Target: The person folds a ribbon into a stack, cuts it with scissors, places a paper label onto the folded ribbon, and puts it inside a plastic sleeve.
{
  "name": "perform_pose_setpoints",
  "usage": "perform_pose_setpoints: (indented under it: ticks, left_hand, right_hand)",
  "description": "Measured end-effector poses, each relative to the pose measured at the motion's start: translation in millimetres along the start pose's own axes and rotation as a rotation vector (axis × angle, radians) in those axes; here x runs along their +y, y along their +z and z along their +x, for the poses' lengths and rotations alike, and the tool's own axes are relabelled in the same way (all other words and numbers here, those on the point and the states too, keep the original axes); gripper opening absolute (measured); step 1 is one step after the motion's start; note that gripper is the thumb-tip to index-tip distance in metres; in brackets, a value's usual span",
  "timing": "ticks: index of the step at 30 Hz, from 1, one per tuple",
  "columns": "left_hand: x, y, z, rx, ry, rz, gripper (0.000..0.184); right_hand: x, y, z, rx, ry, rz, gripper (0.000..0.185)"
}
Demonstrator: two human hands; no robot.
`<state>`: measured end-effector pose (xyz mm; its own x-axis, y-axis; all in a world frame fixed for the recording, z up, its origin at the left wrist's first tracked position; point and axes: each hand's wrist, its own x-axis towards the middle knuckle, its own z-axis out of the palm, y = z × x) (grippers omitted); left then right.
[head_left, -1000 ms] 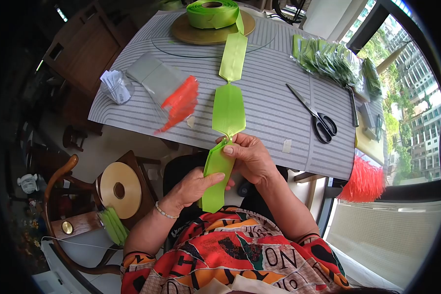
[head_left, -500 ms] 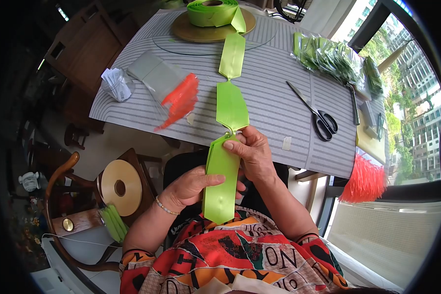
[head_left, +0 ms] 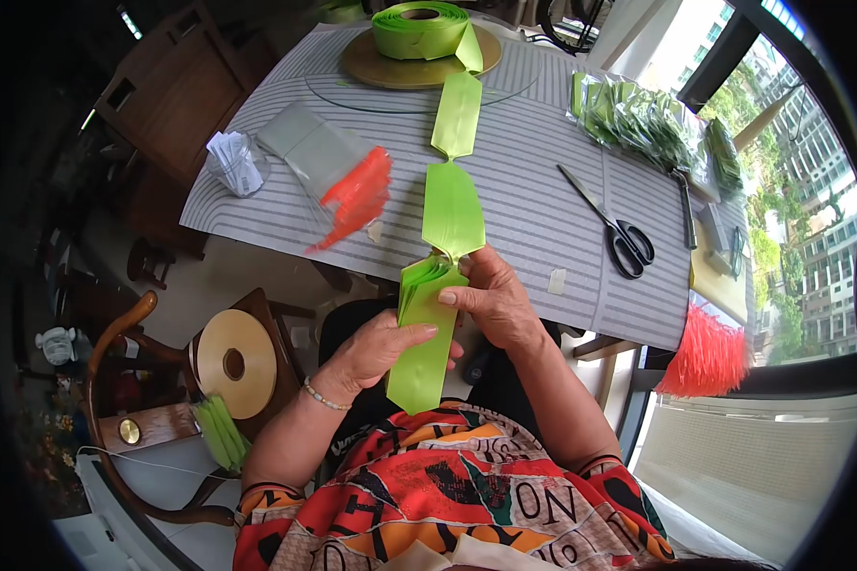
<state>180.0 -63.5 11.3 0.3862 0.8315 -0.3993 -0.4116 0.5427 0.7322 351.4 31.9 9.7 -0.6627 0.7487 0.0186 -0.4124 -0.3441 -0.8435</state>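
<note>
At the near side of the bench (head_left: pixel 533 214), above the lap, a folded stack (head_left: pixel 421 371) of green ribbon (head_left: pixel 453 209) is held in both hands. Its middle is gripped by the left hand (head_left: pixel 371 354), with the thumb laid across the front and fingertips showing past the far edge. The upper part is pinched by the right hand (head_left: pixel 503 309), thumb in front, just below a gathered neck; what is done by the fingers behind cannot be told. From there the ribbon is stretched in flat panels, drawn in at each neck, towards the roll (head_left: pixel 405 40) on a round board (head_left: pixel 360 71). Scissors (head_left: pixel 617 233) are seen to the right, untouched.

The ribbon is judged light, thin and smooth: its layers, somewhat fanned at the top, could easily be slid apart under a loose grip, and creased by a hard squeeze. It is best taken at the narrow neck, with the stack's middle lightly clasped.
</note>
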Motion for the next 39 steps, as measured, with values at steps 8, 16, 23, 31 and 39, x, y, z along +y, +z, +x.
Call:
perform_pose_setpoints:
  ticks: [8, 16, 23, 31, 39]
  left_hand:
    - [3.2, 0.0, -4.0, 0.092, 0.053, 0.323, 0.033]
    - [2.8, -10.3, -4.6, 0.103, 0.147, 0.614, 0.033]
    - [11.4, -3.5, -7.4, 0.121, 0.136, 0.704, 0.034]
    - [-2.5, -8.9, -3.5, -0.156, 0.107, 0.119, 0.083]
    - [-10.2, -15.1, 9.3, -0.300, 0.081, -0.229, 0.102]
  right_hand:
    - [-17.9, -8.8, 3.6, -0.140, 0.088, -0.009, 0.049]
    - [-23.0, -21.2, 5.9, -0.222, 0.200, -0.020, 0.044]
    - [-21.1, -17.5, 5.6, -0.137, 0.214, -0.030, 0.033]
    - [-15.3, -13.9, 3.3, -0.064, 0.192, 0.040, 0.025]
    - [-13.4, -18.1, 3.5, -0.075, 0.177, 0.077, 0.026]
